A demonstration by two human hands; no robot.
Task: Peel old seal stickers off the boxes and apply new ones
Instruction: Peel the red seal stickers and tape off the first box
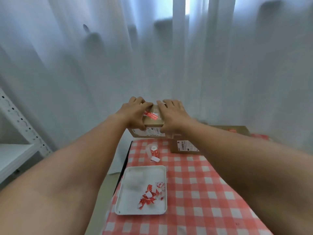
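Two hands hold one brown cardboard box point(153, 123) above the far edge of a red-checked table point(194, 184). The left hand point(135, 112) and right hand point(171, 116) grip its ends, fingers curled over the top beside one red seal sticker point(150, 115). Two more boxes point(184, 146) lie right. One white tray point(132, 192) holds peeled sticker scraps point(150, 195); one sticker roll point(153, 150) lies beyond.

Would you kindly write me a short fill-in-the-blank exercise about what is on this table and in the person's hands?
1. Both hands, left hand and right hand, hold a brown cardboard ____.
2. The sticker on top of the box is white and ____.
3. The torn sticker scraps lie in a white ____.
4. The tablecloth has a red and white ____ pattern.

Missing words: box; red; tray; checked
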